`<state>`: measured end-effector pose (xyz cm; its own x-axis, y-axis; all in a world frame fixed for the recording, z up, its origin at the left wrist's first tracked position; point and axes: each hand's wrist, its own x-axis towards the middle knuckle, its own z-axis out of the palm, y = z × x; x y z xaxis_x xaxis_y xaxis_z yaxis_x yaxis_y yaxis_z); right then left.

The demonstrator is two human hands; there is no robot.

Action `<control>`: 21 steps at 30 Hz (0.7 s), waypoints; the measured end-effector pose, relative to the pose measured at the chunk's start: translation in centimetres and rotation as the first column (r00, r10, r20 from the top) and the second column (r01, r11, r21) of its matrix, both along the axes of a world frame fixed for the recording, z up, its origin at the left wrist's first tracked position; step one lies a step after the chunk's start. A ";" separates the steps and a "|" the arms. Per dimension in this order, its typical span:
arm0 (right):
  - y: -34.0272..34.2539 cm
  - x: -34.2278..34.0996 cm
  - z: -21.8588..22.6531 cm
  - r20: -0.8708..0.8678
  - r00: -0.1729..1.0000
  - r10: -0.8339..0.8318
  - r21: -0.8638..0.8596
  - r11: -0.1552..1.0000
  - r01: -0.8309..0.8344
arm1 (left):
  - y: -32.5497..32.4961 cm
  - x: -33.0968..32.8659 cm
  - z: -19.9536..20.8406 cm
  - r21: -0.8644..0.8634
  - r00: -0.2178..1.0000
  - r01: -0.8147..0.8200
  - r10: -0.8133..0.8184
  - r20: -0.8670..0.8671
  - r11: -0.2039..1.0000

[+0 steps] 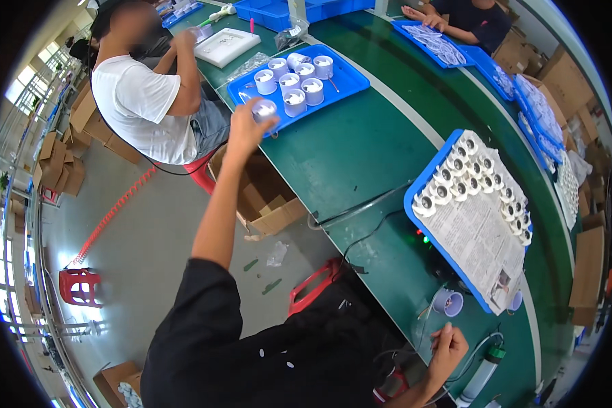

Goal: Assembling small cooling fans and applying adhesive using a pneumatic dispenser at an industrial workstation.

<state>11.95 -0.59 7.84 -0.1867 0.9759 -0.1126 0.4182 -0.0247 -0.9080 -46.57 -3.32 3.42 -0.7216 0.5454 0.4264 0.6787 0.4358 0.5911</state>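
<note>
My left arm reaches out to the near left corner of a blue tray (350, 81). The fingers of my left hand (246, 129) are closed round a pale lavender cup-shaped housing (265, 109) with a white part inside. Several similar housings (294, 102) stand in that tray, with one lying on its side at the back. At the lower right, my right hand (449, 350) is curled over the green table; whatever its fingers hold, if anything, is hidden. Just beyond it an empty-looking lavender housing (449, 302) lies tipped, with a thin wire beside it.
A blue tray (415, 204) lined with newspaper holds rows of white fan-like parts (459, 166). A clear tube with a green cap (493, 353) lies near my right hand. Cables (367, 214) cross the table. One co-worker (143, 88) sits left, another (472, 24) across. An open carton (265, 197) stands below.
</note>
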 end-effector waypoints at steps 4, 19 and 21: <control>0.9 -0.7 0.9 0.079 0.994 0.077 0.069 0.994 -0.083 | -0.6 -9.3 -4.4 0.019 0.962 -0.056 0.059 -0.265 0.998; 2.7 -0.4 -1.0 0.466 0.868 -0.172 0.230 0.971 0.069 | 0.8 39.7 0.1 0.328 0.388 0.811 -0.865 0.318 0.484; 2.9 -1.2 -1.1 0.560 0.813 -0.159 0.214 0.976 0.043 | 0.4 42.0 -1.3 0.293 0.341 0.856 -0.891 0.300 0.426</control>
<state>10.74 2.30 6.73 -0.0442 0.9989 0.0139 0.8662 0.0452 -0.4977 -4.58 -2.93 2.15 0.0547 0.9421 0.3308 0.3747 -0.3264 0.8678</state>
